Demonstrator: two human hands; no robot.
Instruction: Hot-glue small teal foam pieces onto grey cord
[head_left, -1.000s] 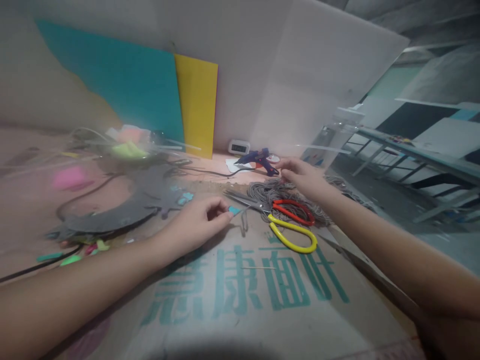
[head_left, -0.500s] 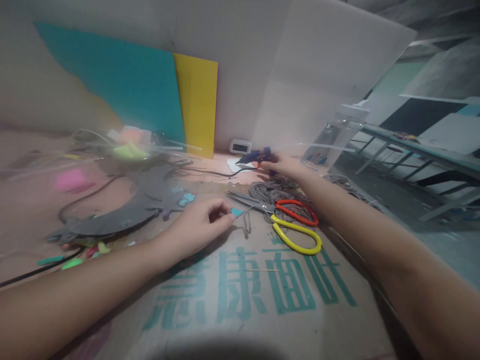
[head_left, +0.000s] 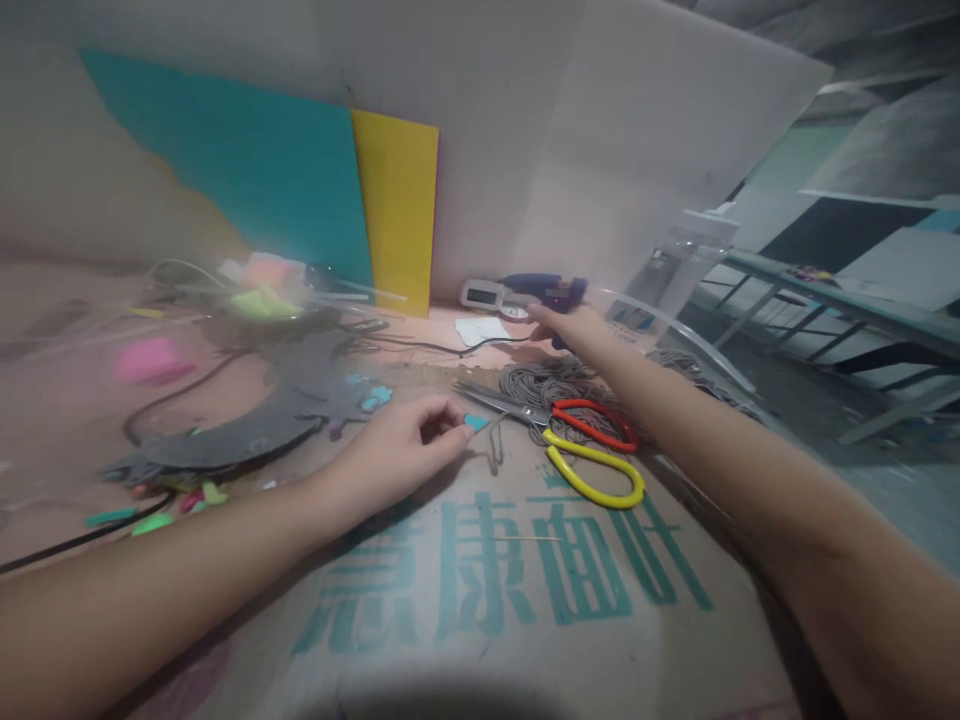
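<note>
My left hand (head_left: 401, 446) rests on the cardboard sheet (head_left: 525, 600) with thumb and fingers pinched on a small teal foam piece (head_left: 475, 423). My right hand (head_left: 564, 325) reaches to the back of the table and is wrapped round the handle of a purple glue gun (head_left: 544, 288), lifted off the surface with a clear glue stick (head_left: 675, 328) sticking out behind it. Scissors (head_left: 577, 445) with one red and one yellow handle lie between my arms, on a bundle of grey cord (head_left: 544, 385).
A dark grey foam cut-out (head_left: 247, 420) with small coloured scraps lies at the left. Teal (head_left: 247, 170) and yellow (head_left: 397, 200) sheets lean on the white back wall. A small white clock (head_left: 481, 294) and a white paper (head_left: 482, 329) sit by the wall. A black cable (head_left: 420, 345) crosses the table.
My right hand reached back from the cord bundle, closed round the glue gun and lifted it off the white paper. My left hand has stayed still with the teal piece.
</note>
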